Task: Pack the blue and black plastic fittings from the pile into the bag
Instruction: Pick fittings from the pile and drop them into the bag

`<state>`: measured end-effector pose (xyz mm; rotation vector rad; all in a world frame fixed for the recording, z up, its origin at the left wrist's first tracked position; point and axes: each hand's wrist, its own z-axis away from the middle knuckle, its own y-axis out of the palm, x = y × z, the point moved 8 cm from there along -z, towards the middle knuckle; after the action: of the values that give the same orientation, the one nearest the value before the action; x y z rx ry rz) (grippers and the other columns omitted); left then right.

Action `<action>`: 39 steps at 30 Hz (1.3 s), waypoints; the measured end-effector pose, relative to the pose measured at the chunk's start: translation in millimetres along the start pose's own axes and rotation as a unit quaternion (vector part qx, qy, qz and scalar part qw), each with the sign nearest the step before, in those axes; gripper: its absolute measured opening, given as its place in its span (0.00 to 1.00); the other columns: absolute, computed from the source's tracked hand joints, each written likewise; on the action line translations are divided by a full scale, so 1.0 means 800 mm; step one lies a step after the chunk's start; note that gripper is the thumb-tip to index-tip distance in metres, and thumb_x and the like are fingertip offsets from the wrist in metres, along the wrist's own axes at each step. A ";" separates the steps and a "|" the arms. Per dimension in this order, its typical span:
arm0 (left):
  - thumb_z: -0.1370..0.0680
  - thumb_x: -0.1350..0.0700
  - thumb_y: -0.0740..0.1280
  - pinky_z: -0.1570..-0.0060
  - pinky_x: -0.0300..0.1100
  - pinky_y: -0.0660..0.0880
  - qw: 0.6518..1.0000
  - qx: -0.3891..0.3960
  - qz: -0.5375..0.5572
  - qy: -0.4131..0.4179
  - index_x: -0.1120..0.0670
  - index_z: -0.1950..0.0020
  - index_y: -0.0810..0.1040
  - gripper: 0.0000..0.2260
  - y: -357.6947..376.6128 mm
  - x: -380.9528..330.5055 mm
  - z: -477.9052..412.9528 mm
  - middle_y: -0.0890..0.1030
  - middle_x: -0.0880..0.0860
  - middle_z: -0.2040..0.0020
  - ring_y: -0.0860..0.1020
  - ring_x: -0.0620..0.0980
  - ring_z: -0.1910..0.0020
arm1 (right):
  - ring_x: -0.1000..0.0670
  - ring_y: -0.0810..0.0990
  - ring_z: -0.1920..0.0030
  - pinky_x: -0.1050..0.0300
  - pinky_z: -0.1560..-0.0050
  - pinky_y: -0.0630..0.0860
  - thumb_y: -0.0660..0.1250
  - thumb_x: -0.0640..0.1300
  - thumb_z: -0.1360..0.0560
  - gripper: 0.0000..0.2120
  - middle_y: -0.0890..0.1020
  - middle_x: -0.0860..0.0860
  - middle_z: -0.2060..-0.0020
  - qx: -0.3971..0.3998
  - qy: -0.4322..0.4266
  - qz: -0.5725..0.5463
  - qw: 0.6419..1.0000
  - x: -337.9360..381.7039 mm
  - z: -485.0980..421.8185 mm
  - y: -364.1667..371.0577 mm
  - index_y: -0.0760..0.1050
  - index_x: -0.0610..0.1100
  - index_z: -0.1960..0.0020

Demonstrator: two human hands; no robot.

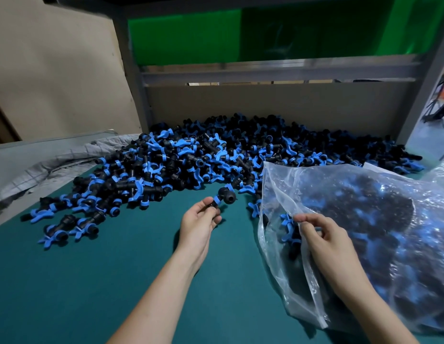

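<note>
A dark green surface (92,281) fills the lower half of the view, running out of frame at the bottom and left. Behind it stands a grey metal frame (278,70) with a green panel (186,38) above, its upper part cut off.

The pile of blue and black plastic fittings (216,157) spreads across the back of the surface against a beige board (278,103). Its right end is hidden behind the bag, and pieces deep in the heap blur into one dark mass.

The clear plastic bag (278,194) lies on the right, already holding many fittings. Glare and creases in the film make them hard to tell apart, and the bag's far side runs out of frame.

A crumpled checked cloth (54,162) lies at the left, partly under the pile.

The right hand (325,239) pinches the bag's open edge, fingers (312,223) curled on the film.

The left hand (198,224) is raised between pile and bag, its fingers (208,202) gripping one end of a single fitting (224,196), whose black body and blue collar point away from the palm.
</note>
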<state>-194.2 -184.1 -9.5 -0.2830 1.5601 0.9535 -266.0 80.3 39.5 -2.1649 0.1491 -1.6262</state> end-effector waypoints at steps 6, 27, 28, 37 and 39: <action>0.20 0.67 0.63 0.55 0.38 0.79 1.000 -0.009 0.023 -0.005 0.60 0.45 0.77 0.07 -0.004 0.001 -0.001 0.80 0.54 0.58 0.79 0.45 0.63 | 0.65 0.72 0.71 0.71 0.69 0.65 0.62 0.42 0.21 0.11 0.78 0.54 0.59 -0.004 -0.003 -0.002 1.000 -0.001 -0.001 0.000 0.81 0.55 0.51; 0.18 0.62 0.55 0.60 0.39 0.70 0.954 -0.012 0.276 -0.119 0.56 0.53 0.76 0.11 -0.011 0.010 -0.003 0.76 0.51 0.64 0.72 0.46 0.66 | 0.65 0.73 0.68 0.73 0.68 0.66 0.62 0.42 0.21 0.11 0.82 0.52 0.53 -0.002 0.004 -0.004 1.000 0.000 0.001 0.001 0.81 0.56 0.51; 0.18 0.62 0.54 0.60 0.39 0.69 0.947 -0.015 0.295 -0.128 0.56 0.53 0.76 0.12 -0.013 0.011 -0.003 0.75 0.50 0.65 0.70 0.46 0.67 | 0.64 0.74 0.68 0.72 0.68 0.66 0.62 0.42 0.21 0.11 0.82 0.52 0.53 -0.002 0.004 -0.004 1.000 0.000 0.001 0.001 0.81 0.55 0.51; 0.20 0.63 0.52 0.62 0.39 0.67 0.893 0.042 0.425 -0.143 0.57 0.53 0.74 0.11 -0.002 0.002 0.007 0.65 0.50 0.68 0.61 0.47 0.72 | 0.61 0.72 0.68 0.68 0.67 0.64 0.62 0.43 0.21 0.11 0.81 0.52 0.53 0.005 0.008 -0.007 1.000 0.002 0.003 0.001 0.81 0.55 0.51; 0.20 0.63 0.51 0.63 0.38 0.66 0.878 0.076 0.450 -0.145 0.57 0.54 0.73 0.11 0.004 -0.003 0.011 0.63 0.49 0.68 0.61 0.47 0.72 | 0.63 0.72 0.68 0.70 0.68 0.65 0.62 0.42 0.21 0.11 0.80 0.53 0.55 0.004 0.004 -0.010 1.000 0.004 0.004 0.001 0.81 0.55 0.51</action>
<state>-189.6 -176.9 -5.3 0.7450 1.4602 1.4794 -262.0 79.5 41.5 -2.1606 0.1235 -1.6447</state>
